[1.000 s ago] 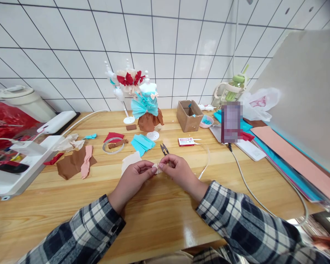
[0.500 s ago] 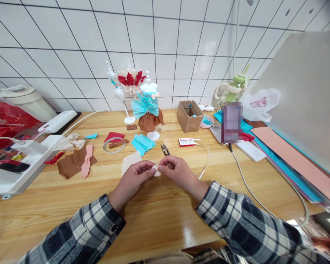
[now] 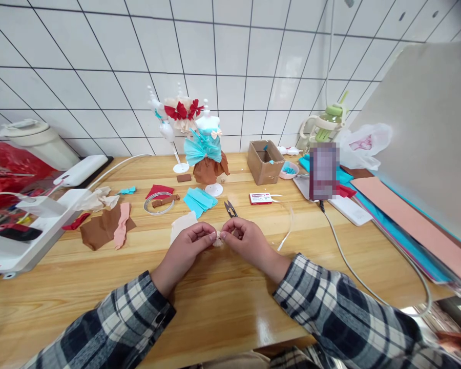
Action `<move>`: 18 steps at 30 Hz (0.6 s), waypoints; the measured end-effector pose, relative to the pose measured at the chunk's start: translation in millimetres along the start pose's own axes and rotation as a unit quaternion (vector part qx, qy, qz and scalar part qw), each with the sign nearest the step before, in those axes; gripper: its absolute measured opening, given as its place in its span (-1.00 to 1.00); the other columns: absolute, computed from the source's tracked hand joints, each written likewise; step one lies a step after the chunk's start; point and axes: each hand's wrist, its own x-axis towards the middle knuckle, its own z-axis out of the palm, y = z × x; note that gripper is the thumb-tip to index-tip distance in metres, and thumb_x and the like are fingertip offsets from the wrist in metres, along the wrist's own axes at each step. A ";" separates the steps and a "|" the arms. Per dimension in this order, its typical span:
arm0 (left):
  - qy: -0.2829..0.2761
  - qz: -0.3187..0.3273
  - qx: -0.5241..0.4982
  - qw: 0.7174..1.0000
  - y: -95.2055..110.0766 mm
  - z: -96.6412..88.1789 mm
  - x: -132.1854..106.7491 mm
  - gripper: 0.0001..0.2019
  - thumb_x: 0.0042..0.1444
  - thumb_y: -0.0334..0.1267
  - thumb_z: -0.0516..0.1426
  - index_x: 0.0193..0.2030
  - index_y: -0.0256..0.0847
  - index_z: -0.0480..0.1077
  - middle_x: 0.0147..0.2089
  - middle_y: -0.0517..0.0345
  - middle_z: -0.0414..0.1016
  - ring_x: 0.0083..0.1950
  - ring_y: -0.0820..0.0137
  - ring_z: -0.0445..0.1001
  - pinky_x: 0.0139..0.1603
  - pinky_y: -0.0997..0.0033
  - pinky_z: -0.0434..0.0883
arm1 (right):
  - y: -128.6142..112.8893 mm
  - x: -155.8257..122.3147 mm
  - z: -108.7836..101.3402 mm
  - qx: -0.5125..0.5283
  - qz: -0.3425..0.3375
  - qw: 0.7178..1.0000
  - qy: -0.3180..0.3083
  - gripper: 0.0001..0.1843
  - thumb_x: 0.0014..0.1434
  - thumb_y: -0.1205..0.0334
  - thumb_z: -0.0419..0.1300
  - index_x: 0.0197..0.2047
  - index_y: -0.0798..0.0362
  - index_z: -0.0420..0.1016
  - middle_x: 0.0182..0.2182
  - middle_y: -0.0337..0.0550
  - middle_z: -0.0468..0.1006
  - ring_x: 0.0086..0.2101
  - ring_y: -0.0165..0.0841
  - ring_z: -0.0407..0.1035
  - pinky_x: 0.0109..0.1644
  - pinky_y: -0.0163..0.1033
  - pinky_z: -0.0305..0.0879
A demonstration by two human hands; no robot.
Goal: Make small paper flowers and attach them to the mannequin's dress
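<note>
Between my two hands is a small gathered piece of cream crepe paper (image 3: 218, 240), pinched on both sides. My left hand (image 3: 192, 243) grips its left edge between thumb and forefinger. From the right, my right hand (image 3: 246, 240) pinches the same piece; its lower fingers are curled. Just beyond the right fingers lie black thread snips (image 3: 230, 209), partly hidden. A flat cream paper sheet (image 3: 182, 225) lies behind my left hand. Folded turquoise crepe paper (image 3: 200, 201) rests farther back. A small dress form (image 3: 209, 123) wears a turquoise and brown paper dress.
Left are a power strip (image 3: 42, 230), brown paper (image 3: 103, 228) and a wire coil (image 3: 159, 203). At the back stand a cardboard box (image 3: 266, 164) and a pink bowl (image 3: 288, 170). Right are a small red-white box (image 3: 260, 199), a phone (image 3: 323, 171), its cable and stacked coloured paper (image 3: 415, 220).
The cream piece looks narrower and more bunched between my fingertips. Both hands stay in nearly the same place, and nothing else on the table has moved.
</note>
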 end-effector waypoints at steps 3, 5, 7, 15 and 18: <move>-0.007 -0.007 -0.001 1.000 0.9 0.2 -1.0 -0.74 0.00 -0.07 0.25 -0.30 -0.23 0.43 -0.37 0.17 0.47 -0.32 0.42 0.37 -0.27 0.46 0.29 | 0.6 0.7 -0.5 0.007 0.001 1.000 -0.005 -0.83 0.05 0.13 0.20 -0.37 0.08 0.45 -0.53 -0.31 0.41 -0.58 -0.53 0.11 -0.53 -0.40 0.06; 0.000 -0.004 0.012 1.000 1.8 0.5 -1.4 -0.74 0.00 -0.07 0.25 -0.30 -0.23 0.43 -0.38 0.18 0.46 -0.33 0.42 0.37 -0.28 0.47 0.28 | 0.7 0.9 -0.5 0.001 -0.004 1.000 -0.006 -0.83 0.06 0.14 0.20 -0.37 0.08 0.46 -0.54 -0.31 0.41 -0.58 -0.54 0.10 -0.53 -0.40 0.06; 0.005 -0.001 0.022 1.000 2.1 0.6 -1.4 -0.75 -0.01 -0.07 0.26 -0.33 -0.23 0.43 -0.41 0.20 0.44 -0.36 0.44 0.35 -0.30 0.48 0.27 | 0.7 0.7 -0.1 -0.007 -0.007 1.000 -0.007 -0.84 0.06 0.15 0.20 -0.37 0.08 0.46 -0.55 -0.32 0.40 -0.59 -0.54 0.10 -0.53 -0.40 0.05; 0.002 -0.002 -0.023 1.000 -1.9 -0.5 0.2 -0.77 0.00 -0.10 0.26 -0.36 -0.23 0.41 -0.41 0.21 0.44 -0.34 0.45 0.37 -0.27 0.48 0.30 | 1.3 0.7 0.9 0.000 0.000 1.000 -0.006 -0.82 0.06 0.13 0.20 -0.37 0.08 0.45 -0.53 -0.31 0.41 -0.59 -0.54 0.10 -0.54 -0.41 0.05; -0.008 -0.009 -0.026 1.000 -0.2 0.1 -0.2 -0.72 0.00 -0.12 0.27 -0.20 -0.22 0.44 -0.30 0.16 0.50 -0.25 0.41 0.43 -0.19 0.44 0.34 | 2.7 1.2 0.6 0.012 -0.002 1.000 -0.004 -0.83 0.07 0.14 0.20 -0.36 0.08 0.45 -0.53 -0.31 0.41 -0.58 -0.54 0.11 -0.53 -0.41 0.06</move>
